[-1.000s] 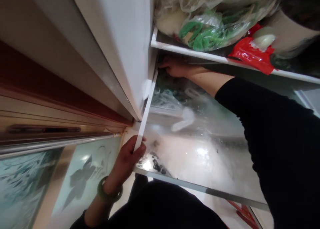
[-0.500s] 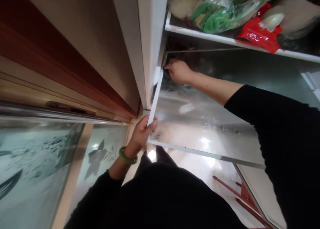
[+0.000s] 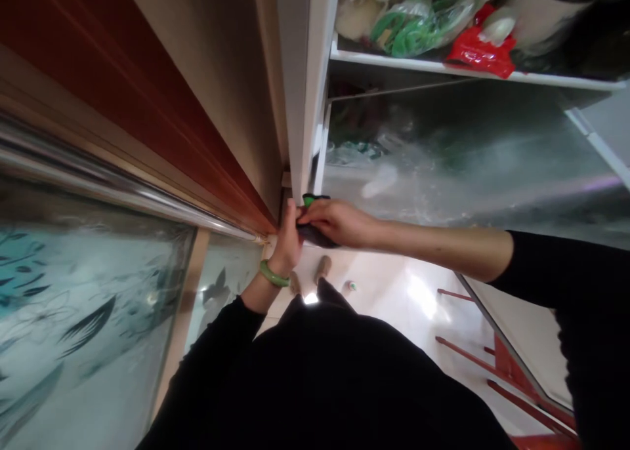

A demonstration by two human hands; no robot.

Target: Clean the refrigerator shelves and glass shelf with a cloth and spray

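Note:
A dark cloth (image 3: pixel 319 235) with a bright green part is pinched in my right hand (image 3: pixel 342 222). It lies at the front left corner of a glass shelf (image 3: pixel 423 194) with a white edge strip, inside an open fridge. My left hand (image 3: pixel 286 243), with a green bangle (image 3: pixel 273 274) on the wrist, is at that same corner, closed around the shelf's edge. Its thumb points up beside the cloth, while the other fingers are mostly hidden. Both hands nearly touch each other.
Above, a fridge shelf (image 3: pixel 443 68) holds bagged food, a red plastic packet (image 3: pixel 485 50) and a white container (image 3: pixel 544 14). To the left are a wooden panel (image 3: pixel 197 122), a metal bar (image 3: pixel 123 187) and patterned glass (image 3: pixel 88 319). Red stool legs (image 3: pixel 472 358) show at lower right.
My right hand has moved from the back of the shelf's left edge forward to the front corner, bringing the cloth beside my left hand. My left hand has stayed near the corner.

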